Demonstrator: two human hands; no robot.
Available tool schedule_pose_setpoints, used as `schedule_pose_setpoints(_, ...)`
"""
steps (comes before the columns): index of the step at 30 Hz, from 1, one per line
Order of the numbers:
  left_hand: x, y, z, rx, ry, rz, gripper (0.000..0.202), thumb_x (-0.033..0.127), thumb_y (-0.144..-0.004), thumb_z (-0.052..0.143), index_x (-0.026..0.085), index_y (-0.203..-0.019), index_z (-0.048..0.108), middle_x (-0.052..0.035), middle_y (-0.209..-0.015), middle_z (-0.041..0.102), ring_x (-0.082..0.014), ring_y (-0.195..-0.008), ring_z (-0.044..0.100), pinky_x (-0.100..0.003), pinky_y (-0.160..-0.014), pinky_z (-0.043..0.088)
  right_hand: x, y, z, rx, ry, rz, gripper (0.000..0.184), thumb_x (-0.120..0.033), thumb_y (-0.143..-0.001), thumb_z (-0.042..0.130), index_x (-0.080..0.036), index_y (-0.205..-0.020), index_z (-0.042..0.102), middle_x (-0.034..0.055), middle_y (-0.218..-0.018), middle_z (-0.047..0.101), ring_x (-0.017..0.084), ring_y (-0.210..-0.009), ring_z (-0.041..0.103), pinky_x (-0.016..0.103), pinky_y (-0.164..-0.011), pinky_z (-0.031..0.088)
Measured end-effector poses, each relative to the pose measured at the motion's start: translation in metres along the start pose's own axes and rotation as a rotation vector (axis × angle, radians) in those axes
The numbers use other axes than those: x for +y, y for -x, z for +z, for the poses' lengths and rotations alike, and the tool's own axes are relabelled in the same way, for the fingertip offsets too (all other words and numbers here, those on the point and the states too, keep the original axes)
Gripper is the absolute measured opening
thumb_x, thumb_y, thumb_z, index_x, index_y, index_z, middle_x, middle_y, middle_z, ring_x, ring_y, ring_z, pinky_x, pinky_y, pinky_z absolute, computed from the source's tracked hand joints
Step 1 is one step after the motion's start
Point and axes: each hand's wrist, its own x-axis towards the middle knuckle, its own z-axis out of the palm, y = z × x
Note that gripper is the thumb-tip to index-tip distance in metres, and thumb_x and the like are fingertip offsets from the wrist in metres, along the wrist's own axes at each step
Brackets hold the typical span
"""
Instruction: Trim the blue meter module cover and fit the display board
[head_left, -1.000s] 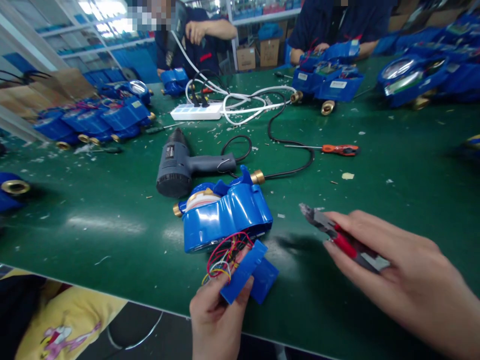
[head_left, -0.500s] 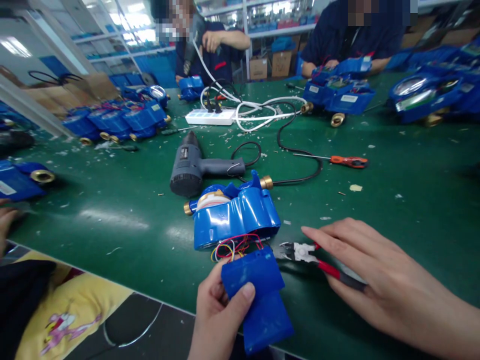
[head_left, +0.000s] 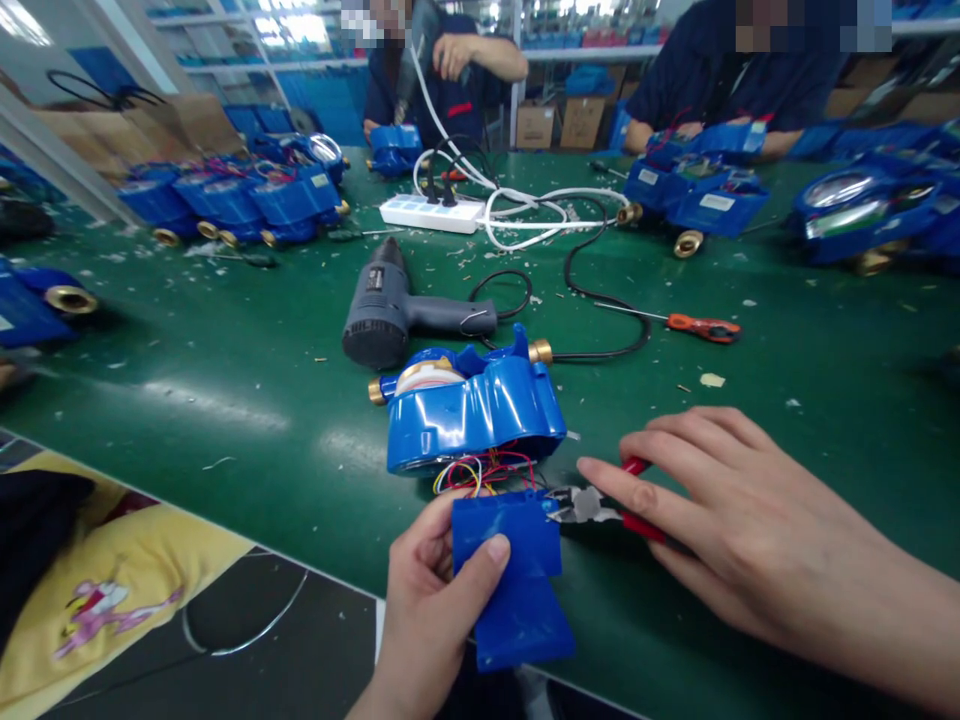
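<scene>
My left hand (head_left: 446,590) grips a blue plastic-wrapped pack (head_left: 510,575), thumb on top and fingers underneath. Thin red, yellow, white and black wires (head_left: 487,470) run from behind the pack's far edge to a blue meter housing (head_left: 476,415) with brass pipe ends, which lies on its side on the green table. In my right hand (head_left: 720,500) are red-handled cutting pliers (head_left: 589,505), index finger stretched along them. The jaws touch or overlap the pack's upper right corner; whether they close on anything is unclear.
A grey heat gun (head_left: 405,310) lies behind the housing, its black cord curling right. Beyond are an orange-handled screwdriver (head_left: 701,326), a white power strip (head_left: 431,212) and several blue meters (head_left: 225,205). Two people work across the green table (head_left: 262,420); another sits at left.
My right hand has brought the pliers left, from beside the pack to its upper right corner. The left hand and pack have turned slightly. The camera view has shifted a little.
</scene>
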Motion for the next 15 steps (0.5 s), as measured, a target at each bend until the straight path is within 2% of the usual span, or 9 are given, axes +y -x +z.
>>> schedule_pose_setpoints(6,0.002,-0.001,-0.003,-0.026,-0.015,-0.010,0.027,0.028,-0.059,0.085,0.018,-0.080,0.072,0.0016,-0.059,0.069,-0.0088,-0.051,0.058,-0.017,-0.054,0.051,-0.001,0.001,0.003,-0.004,0.004,-0.016,0.029,-0.017,-0.097,0.040,-0.017,-0.117,0.062,0.0093,-0.094,0.058,0.026,-0.085,0.049,0.038,-0.072,0.035)
schedule_pose_setpoints(11,0.002,-0.001,-0.004,-0.017,0.013,-0.024,0.027,0.028,-0.058,0.085,0.017,-0.080,0.072,0.0027,-0.057,0.067,-0.0076,-0.049,0.055,-0.015,-0.050,0.049,-0.005,0.006,0.007,0.008,0.051,-0.044,0.028,-0.012,-0.096,0.043,-0.011,-0.118,0.060,0.0071,-0.086,0.058,0.022,-0.077,0.050,0.035,-0.069,0.040)
schedule_pose_setpoints(13,0.002,0.000,-0.005,-0.014,0.014,-0.036,0.028,0.028,-0.058,0.085,0.017,-0.081,0.071,0.0018,-0.058,0.068,-0.0086,-0.050,0.057,-0.016,-0.050,0.050,-0.007,0.009,0.007,-0.017,-0.014,-0.015,0.028,-0.012,-0.096,0.043,-0.011,-0.119,0.058,0.0059,-0.085,0.058,0.020,-0.075,0.051,0.032,-0.067,0.043)
schedule_pose_setpoints(15,0.002,0.000,-0.005,-0.013,0.012,-0.053,0.030,0.028,-0.058,0.085,0.016,-0.083,0.071,0.0006,-0.061,0.070,-0.0099,-0.052,0.059,-0.017,-0.052,0.051,-0.008,0.011,0.007,-0.026,-0.174,0.074,0.030,-0.013,-0.096,0.043,-0.014,-0.123,0.054,0.0047,-0.090,0.058,0.016,-0.076,0.054,0.027,-0.066,0.045)
